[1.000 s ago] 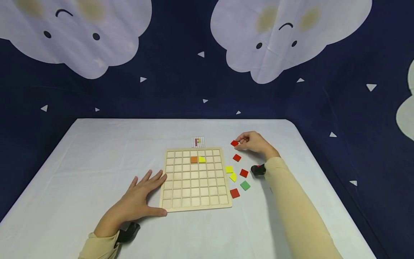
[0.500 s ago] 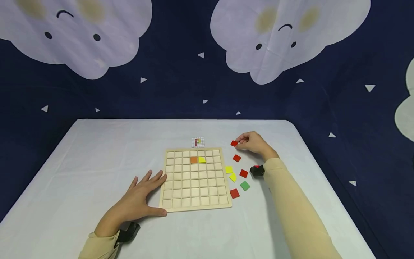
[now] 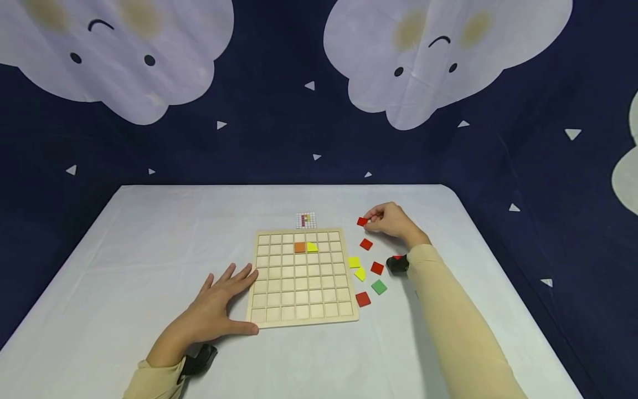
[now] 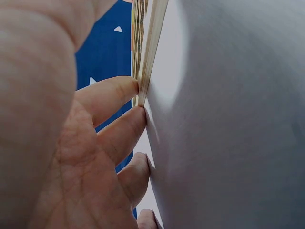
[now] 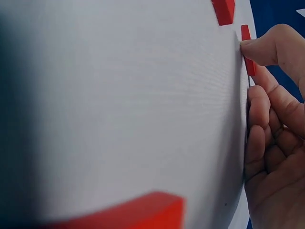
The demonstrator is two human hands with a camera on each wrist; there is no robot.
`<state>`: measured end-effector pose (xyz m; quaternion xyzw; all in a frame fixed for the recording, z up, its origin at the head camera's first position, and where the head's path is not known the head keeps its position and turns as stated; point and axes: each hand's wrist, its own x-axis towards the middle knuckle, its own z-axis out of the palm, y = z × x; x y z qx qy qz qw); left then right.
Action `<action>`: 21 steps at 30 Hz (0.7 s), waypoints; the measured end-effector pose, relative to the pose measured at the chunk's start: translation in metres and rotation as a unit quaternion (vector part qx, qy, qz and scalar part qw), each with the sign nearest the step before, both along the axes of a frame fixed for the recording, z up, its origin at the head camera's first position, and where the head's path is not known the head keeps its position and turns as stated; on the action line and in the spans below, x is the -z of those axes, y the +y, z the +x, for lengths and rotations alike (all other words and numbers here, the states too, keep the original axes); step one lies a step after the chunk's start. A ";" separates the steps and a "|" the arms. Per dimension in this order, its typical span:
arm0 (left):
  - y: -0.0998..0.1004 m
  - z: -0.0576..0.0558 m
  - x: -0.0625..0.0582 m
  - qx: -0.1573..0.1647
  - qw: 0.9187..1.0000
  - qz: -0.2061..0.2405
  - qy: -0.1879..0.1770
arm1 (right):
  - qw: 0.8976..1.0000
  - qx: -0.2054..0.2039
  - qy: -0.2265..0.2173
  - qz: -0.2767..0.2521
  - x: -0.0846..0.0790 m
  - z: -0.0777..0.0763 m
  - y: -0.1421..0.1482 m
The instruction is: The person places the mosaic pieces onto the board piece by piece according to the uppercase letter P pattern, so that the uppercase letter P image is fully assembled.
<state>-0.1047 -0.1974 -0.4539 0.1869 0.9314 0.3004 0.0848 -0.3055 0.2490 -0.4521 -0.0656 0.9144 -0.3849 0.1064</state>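
A wooden grid board (image 3: 294, 323) lies flat on the white table, an orange square tile (image 3: 299, 247) and a yellow tile with a rounded corner (image 3: 312, 247) set side by side in its cells. My left hand (image 3: 211, 307) is spread at the board's left side, fingertips and thumb touching the edge; the left wrist view shows straight fingers (image 4: 119, 136) there. Beyond the board's far right corner, my right hand (image 3: 392, 220) pinches a red square tile (image 3: 362, 221) between thumb and index finger. In the right wrist view that red tile (image 5: 249, 65) is still down at the tabletop.
Right of the board lie more red tiles (image 3: 366, 244), a yellow square tile (image 3: 354, 262), a yellow rounded tile (image 3: 360, 274) and a green tile (image 3: 379, 286). Another red tile is partly hidden by the right wrist camera (image 3: 397, 265). A small printed pattern card (image 3: 306, 220) sits behind the board.
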 end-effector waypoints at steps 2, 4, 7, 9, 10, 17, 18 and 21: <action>0.000 0.000 0.000 -0.001 1.000 0.000 0.000 | 1.000 0.001 -0.001 0.000 -0.001 0.000 -0.001; 0.000 0.000 0.001 -0.001 1.000 -0.002 0.002 | 1.000 -0.003 0.000 0.006 -0.002 0.000 -0.001; 0.000 0.000 0.002 -0.001 1.000 -0.003 0.004 | 1.000 -0.007 -0.001 0.009 -0.004 -0.001 -0.001; 0.000 0.000 0.003 -0.002 1.000 -0.004 0.005 | 1.000 -0.009 0.000 0.009 -0.004 0.000 0.000; 0.001 0.000 0.003 -0.002 1.000 -0.004 0.005 | 1.000 -0.009 0.001 0.008 -0.005 0.000 0.000; 0.001 -0.001 0.004 0.001 1.000 -0.005 0.001 | 1.000 -0.023 0.013 -0.002 -0.006 0.004 -0.001; 0.001 -0.001 0.004 -0.001 1.000 -0.006 0.002 | 0.999 -0.027 0.016 -0.004 -0.006 0.005 -0.002; 0.000 -0.001 0.003 -0.003 1.000 -0.008 0.004 | 0.999 -0.034 0.028 -0.010 -0.008 0.005 -0.007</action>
